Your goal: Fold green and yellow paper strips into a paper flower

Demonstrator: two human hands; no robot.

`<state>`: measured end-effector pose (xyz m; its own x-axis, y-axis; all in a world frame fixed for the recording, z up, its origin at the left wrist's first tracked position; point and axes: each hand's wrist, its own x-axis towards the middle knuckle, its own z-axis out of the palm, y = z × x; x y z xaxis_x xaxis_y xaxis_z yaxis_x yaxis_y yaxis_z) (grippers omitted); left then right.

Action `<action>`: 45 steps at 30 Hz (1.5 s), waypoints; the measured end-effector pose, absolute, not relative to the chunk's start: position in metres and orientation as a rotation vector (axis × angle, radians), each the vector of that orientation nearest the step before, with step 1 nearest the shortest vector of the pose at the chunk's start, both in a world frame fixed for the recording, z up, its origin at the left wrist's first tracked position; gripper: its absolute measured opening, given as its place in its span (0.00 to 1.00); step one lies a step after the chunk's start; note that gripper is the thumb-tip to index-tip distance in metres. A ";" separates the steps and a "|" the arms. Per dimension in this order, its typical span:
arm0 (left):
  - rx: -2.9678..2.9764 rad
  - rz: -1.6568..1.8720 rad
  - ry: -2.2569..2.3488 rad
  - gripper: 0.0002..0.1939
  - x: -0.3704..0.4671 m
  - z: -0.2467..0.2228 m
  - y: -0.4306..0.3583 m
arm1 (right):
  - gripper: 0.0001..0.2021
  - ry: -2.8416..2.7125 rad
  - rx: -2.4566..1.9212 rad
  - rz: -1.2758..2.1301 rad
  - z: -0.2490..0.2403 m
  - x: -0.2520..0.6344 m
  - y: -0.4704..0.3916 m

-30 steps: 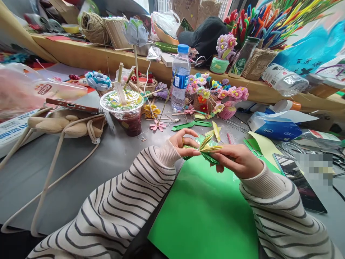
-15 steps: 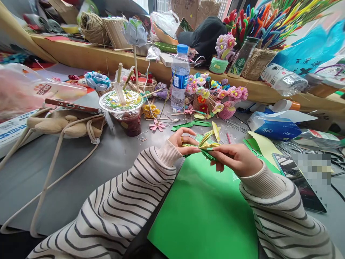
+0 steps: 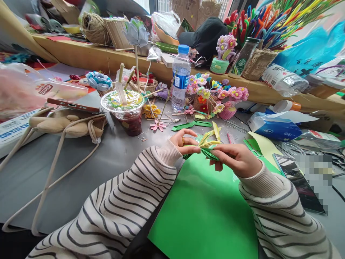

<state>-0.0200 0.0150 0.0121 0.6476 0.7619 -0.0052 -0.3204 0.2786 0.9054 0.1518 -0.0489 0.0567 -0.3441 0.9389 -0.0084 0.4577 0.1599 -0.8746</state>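
Note:
A folded paper piece [image 3: 207,144], with pleated yellow and green parts spreading from a narrow middle, is held in the air between both hands. My left hand [image 3: 185,142] pinches its left side between thumb and fingers, with a ring on one finger. On the right, my right hand [image 3: 233,158] grips the green pleats between thumb and fingers. Below the hands lies a large green sheet [image 3: 205,212]. Just beyond them are folded green strips [image 3: 202,123] and a yellow folded strip [image 3: 216,131] on the grey table [image 3: 113,162].
A lidded cup [image 3: 126,115] and a water bottle [image 3: 180,79] stand behind. Fluffy flowers [image 3: 210,93] sit near the shelf. At the left is a bag with a phone [image 3: 75,106]; at the right are green scissors [image 3: 254,151], a tissue pack [image 3: 273,126] and a tablet [image 3: 299,183].
The green pleats on the right have fanned out and show more between the fingers. Both hands keep their hold and have barely moved.

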 end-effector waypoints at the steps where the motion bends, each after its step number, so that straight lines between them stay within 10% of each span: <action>1: 1.042 0.782 0.500 0.25 -0.019 0.012 0.014 | 0.13 -1.819 -1.335 1.166 0.057 0.151 -0.049; 12: 0.996 0.766 0.694 0.25 -0.012 0.010 0.013 | 0.18 -1.086 -1.327 1.767 0.042 0.152 -0.039; 31: 2.361 1.117 0.747 0.09 -0.015 0.015 0.001 | 0.12 -0.881 -1.353 1.823 0.033 0.148 -0.036; 45: 2.292 1.226 0.823 0.08 -0.013 0.004 -0.006 | 0.12 -1.282 -1.517 0.821 0.032 0.132 -0.048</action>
